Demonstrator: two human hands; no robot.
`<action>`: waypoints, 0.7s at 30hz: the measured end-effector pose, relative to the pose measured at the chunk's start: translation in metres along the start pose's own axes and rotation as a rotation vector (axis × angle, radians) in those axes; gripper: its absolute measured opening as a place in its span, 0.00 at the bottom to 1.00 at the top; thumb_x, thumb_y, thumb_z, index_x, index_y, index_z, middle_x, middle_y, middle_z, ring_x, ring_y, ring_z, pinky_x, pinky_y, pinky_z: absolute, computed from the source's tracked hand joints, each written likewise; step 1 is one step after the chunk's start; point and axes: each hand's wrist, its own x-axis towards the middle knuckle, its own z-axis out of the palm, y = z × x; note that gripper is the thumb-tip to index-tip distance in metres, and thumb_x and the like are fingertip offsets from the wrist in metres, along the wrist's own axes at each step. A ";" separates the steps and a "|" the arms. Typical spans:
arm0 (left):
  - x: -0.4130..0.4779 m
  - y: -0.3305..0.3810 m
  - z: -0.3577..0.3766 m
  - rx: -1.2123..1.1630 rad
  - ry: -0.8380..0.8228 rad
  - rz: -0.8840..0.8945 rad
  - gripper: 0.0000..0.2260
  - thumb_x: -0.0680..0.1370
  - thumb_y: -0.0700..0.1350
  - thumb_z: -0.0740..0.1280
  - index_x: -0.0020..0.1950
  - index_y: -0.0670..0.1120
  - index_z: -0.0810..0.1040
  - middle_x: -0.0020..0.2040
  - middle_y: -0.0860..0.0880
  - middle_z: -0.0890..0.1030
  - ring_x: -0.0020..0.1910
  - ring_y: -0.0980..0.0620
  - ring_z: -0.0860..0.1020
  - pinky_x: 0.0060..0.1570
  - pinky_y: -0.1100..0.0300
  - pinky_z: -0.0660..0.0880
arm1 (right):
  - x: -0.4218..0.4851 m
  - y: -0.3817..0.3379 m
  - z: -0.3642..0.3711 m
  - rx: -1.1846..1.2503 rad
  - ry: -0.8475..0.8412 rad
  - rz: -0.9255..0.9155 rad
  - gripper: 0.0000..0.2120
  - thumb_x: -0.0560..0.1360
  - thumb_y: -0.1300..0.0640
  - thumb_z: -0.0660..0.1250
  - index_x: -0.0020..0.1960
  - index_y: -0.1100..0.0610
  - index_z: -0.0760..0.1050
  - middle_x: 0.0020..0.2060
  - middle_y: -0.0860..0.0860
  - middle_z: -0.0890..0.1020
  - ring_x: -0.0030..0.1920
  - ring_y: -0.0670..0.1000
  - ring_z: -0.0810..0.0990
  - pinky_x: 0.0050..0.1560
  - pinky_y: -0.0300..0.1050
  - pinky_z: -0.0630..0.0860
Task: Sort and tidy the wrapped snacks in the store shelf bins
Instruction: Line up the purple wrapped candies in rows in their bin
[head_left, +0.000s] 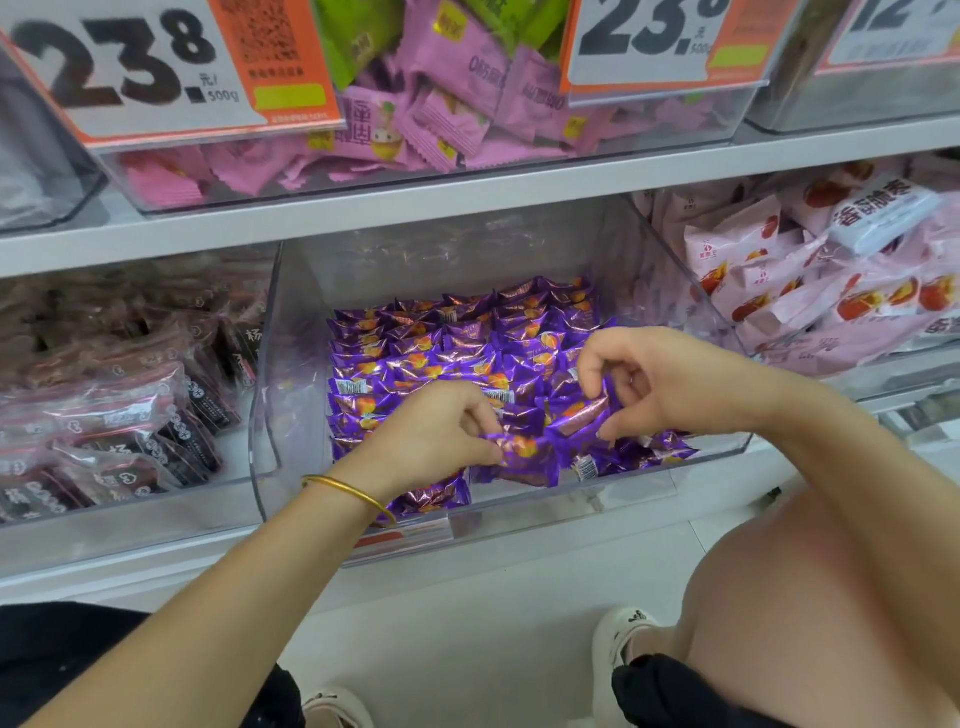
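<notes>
right, thumb and fingertips (485, 418) of the left hand (441, 431) pinch a shiny purple foil-wrapped snack (524, 460) at the front of the clear plastic bin (545, 512). the right hand (660, 384), fingers curled, pinches a second purple packet (576, 415) just beside it. neat rows of purple packets (441, 343) sit behind, and a thin gold bangle (348, 491) circles the left wrist.

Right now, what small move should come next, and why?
Probably lay the purple packet pinched by the left hand flat into the neat rows behind; the right hand grips a second packet, and packets at the front of the clear bin lie jumbled.
</notes>
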 end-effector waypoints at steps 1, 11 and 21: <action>0.002 0.002 0.004 0.095 -0.034 0.045 0.06 0.69 0.41 0.74 0.39 0.46 0.77 0.36 0.53 0.77 0.34 0.57 0.75 0.38 0.60 0.74 | 0.000 -0.001 0.000 0.021 -0.013 0.006 0.16 0.65 0.65 0.76 0.42 0.49 0.72 0.25 0.44 0.73 0.24 0.42 0.68 0.26 0.33 0.66; 0.007 0.005 0.015 0.676 0.084 0.198 0.06 0.73 0.50 0.69 0.43 0.52 0.72 0.44 0.54 0.71 0.54 0.50 0.69 0.51 0.55 0.62 | 0.030 -0.017 0.043 -0.457 -0.277 -0.045 0.07 0.71 0.57 0.71 0.45 0.53 0.73 0.35 0.43 0.70 0.37 0.45 0.69 0.33 0.31 0.65; 0.005 -0.001 0.006 0.548 0.027 0.157 0.07 0.74 0.53 0.69 0.48 0.52 0.81 0.41 0.57 0.73 0.53 0.52 0.70 0.56 0.57 0.63 | 0.035 -0.020 0.060 -0.675 -0.217 0.161 0.17 0.69 0.47 0.72 0.47 0.55 0.68 0.43 0.50 0.69 0.51 0.55 0.75 0.42 0.46 0.71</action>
